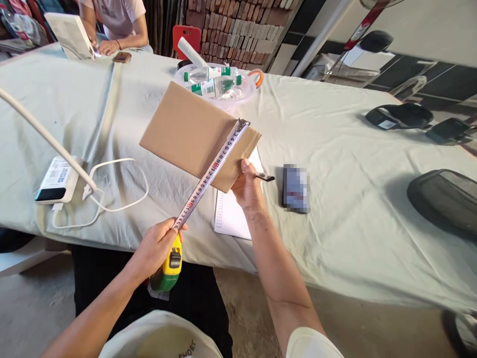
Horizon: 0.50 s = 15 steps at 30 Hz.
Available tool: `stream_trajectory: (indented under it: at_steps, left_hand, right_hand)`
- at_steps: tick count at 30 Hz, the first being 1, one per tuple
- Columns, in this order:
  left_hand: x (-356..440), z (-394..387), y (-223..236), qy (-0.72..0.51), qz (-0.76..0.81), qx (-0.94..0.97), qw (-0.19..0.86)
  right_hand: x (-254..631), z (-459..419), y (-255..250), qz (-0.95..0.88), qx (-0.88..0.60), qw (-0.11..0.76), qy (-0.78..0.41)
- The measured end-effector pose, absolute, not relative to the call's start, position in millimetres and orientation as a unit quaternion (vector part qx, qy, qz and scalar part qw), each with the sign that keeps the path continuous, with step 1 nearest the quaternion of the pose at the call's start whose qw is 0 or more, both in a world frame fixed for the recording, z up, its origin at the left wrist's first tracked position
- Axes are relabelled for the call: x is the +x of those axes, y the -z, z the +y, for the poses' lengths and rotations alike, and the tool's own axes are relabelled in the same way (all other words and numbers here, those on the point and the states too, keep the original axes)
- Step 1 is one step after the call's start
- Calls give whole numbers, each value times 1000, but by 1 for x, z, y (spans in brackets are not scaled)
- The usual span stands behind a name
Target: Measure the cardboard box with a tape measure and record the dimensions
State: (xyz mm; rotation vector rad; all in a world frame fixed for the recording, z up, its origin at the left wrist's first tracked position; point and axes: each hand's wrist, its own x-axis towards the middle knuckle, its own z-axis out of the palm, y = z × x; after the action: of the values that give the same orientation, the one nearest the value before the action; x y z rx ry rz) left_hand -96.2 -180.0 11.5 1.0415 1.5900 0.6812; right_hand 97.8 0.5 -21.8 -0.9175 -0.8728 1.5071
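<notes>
A brown cardboard box point(190, 130) is held tilted above the table by my right hand point(249, 186), thumb on its near right side. A dark, slim pen-like thing point(265, 177) sticks out from the same hand. Across the box runs the white blade of a tape measure point(203, 185), its metal end hook at the box's far edge. My left hand point(158, 244) is closed on the blade close to the yellow and green case point(172, 266), which hangs below the table edge. Under the box lies a partly covered white notebook point(233, 216).
To the right lies a phone point(295, 189) with a blurred screen. A white power bank point(59, 180) with a looped cable is at left. Behind the box stands a basin point(244, 94) of plastic bottles. Dark headgear point(400, 115) rests at right. Another person point(119, 22) sits across the table.
</notes>
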Motion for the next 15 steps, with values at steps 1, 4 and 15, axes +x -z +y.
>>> stream_trajectory:
  at_steps: [1, 4, 15]
  left_hand:
    - [-94, -180, -12, -282, 678, 448, 511]
    - [-90, -179, -13, -271, 704, 471, 457]
    - [-88, -175, -7, -274, 713, 471, 442]
  right_hand:
    - [98, 0, 20, -365, -390, 561, -633]
    - [97, -3, 14, -361, -400, 572, -618]
    - [94, -6, 8, -391, -426, 565, -588]
